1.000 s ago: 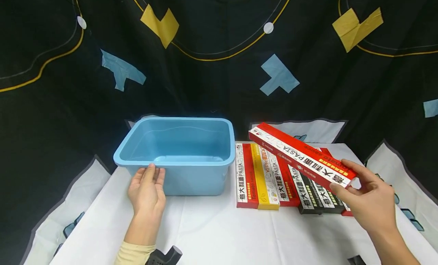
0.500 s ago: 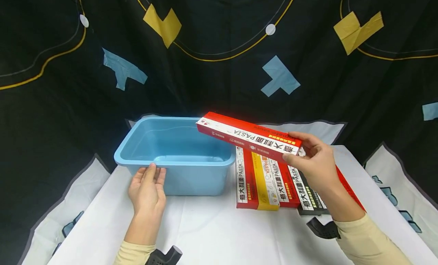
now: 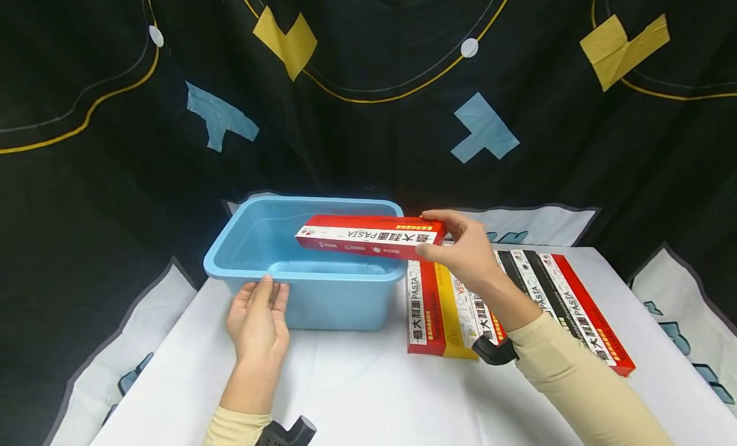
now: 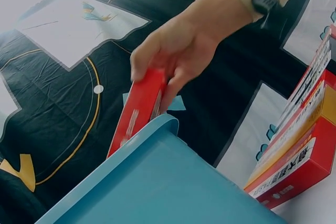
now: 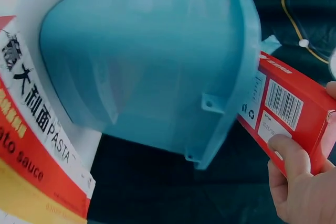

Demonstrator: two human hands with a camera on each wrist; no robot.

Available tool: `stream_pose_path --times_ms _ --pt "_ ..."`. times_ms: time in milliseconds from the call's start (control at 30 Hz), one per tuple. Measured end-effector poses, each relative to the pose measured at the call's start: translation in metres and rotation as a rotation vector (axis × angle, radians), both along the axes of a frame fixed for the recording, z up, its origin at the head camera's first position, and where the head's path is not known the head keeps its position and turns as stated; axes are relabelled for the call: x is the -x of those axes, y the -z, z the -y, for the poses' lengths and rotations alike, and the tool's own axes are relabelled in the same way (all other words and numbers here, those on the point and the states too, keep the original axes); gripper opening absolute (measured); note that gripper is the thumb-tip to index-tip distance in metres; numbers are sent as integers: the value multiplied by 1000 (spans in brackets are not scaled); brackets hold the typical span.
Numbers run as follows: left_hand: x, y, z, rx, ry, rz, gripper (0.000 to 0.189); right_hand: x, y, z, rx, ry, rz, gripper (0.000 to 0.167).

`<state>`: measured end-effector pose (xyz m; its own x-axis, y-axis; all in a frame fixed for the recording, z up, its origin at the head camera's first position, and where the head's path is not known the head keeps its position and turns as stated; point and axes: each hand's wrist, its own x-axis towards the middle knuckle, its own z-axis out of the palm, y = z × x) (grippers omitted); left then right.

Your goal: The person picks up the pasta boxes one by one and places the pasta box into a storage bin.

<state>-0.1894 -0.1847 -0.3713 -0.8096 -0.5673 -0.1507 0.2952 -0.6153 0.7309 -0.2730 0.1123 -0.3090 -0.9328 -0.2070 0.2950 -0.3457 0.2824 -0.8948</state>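
A red and white pasta box [image 3: 363, 236] is gripped at its right end by my right hand [image 3: 465, 246], thumb on the near side and fingers behind. The box lies over the opening of a light blue plastic tub [image 3: 336, 305], its right end passing above the tub's right rim. In the right wrist view, the box's barcode side [image 5: 283, 103] shows beside the thumb. At the tub's front rim, my left hand [image 3: 258, 327] pinches the lip between thumb and fingers. Only the upper part of the tub's inside shows in the head view.
Right of the tub, several pasta boxes lie side by side on the white table [image 3: 368, 388], among them a yellow one [image 3: 451, 311] and a red one at the right end [image 3: 599, 311]. My right forearm covers part of the row. A black curtain [image 3: 368, 145] hangs behind.
My right hand has carried the red pasta box leftward from above the row to over the tub, and lowered it slightly. My left hand stays at the tub's rim.
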Motion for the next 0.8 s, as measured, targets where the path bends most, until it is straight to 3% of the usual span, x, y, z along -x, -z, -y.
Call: stream_pose_path --times_ms 367,800 --pt "-1 1 -1 -2 -12 13 38 42 3 52 -131 -51 101 60" --pt "0 1 -2 -10 -7 -8 40 61 -4 75 -257 -100 184 59"
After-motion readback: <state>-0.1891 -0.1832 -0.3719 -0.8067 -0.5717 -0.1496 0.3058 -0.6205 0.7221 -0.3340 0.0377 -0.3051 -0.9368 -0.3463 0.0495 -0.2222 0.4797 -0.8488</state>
